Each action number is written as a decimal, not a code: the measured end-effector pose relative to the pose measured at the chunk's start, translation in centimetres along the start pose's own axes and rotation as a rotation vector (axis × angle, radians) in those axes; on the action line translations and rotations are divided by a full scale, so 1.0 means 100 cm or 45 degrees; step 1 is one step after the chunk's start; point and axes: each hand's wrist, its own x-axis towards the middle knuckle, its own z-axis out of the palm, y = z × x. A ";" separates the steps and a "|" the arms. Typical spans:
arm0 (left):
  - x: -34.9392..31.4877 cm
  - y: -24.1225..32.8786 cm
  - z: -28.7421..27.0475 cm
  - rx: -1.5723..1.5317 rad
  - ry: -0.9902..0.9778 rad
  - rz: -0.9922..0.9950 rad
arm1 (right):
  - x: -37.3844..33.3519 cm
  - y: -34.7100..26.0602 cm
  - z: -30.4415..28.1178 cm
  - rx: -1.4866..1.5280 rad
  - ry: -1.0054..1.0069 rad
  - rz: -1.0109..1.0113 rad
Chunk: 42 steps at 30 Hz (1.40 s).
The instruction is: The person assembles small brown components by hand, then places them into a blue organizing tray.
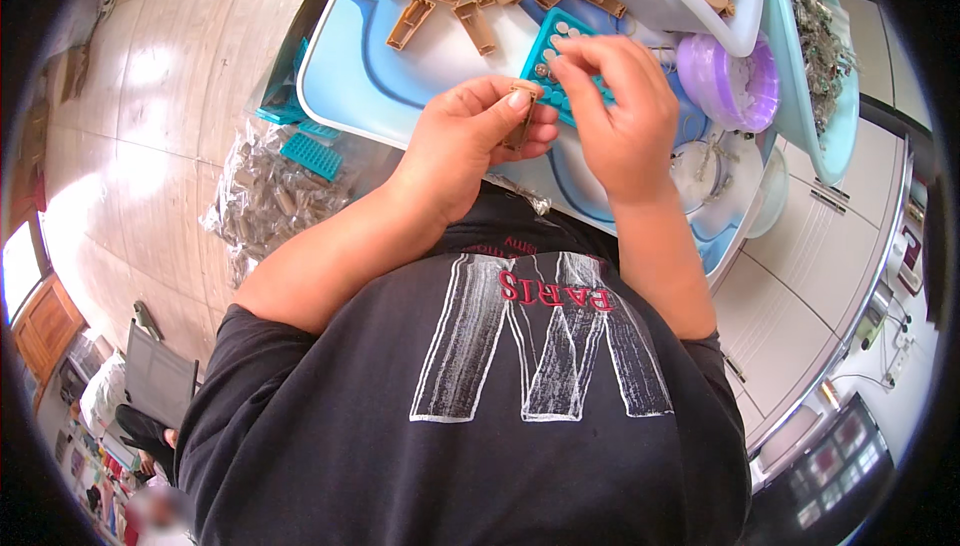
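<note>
My left hand (pixel 455 141) grips a small brown plastic casing (pixel 519 134) between thumb and fingers, held upright just in front of my body. Beside it, my right hand (pixel 628 121) hovers over a teal tray (pixel 548 34) with round wells. Several pale round discs show in those wells. Thumb and forefinger of the right hand are pinched together above the tray; whatever is between them is too small to make out. More brown casings (pixel 475 26) lie loose beyond my hands, on a blue and white tub-like surface (pixel 335 74).
A purple bowl (pixel 692 81) stands right of my right hand. Behind it are a white bin (pixel 742 38) of brown parts and a pale green basin (pixel 838 151) of small metallic pieces. On the floor at left lie a clear bag of brown parts (pixel 270 206) and teal trays (pixel 312 157).
</note>
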 end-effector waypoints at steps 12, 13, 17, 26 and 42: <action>-0.014 0.009 -0.002 0.059 0.156 0.157 | 0.036 0.008 0.042 -0.443 -0.333 -0.084; -0.014 0.011 0.000 0.046 0.187 0.183 | 0.034 0.005 0.035 -0.392 -0.265 -0.058; -0.012 0.013 0.007 0.004 0.187 0.219 | 0.012 -0.009 0.001 -0.471 -0.180 -0.070; 0.001 0.001 0.028 0.117 -0.066 0.164 | -0.033 -0.028 -0.047 -0.074 -0.213 0.016; -0.003 -0.010 0.062 0.155 -0.188 -0.049 | -0.050 -0.026 -0.085 0.066 -0.018 0.132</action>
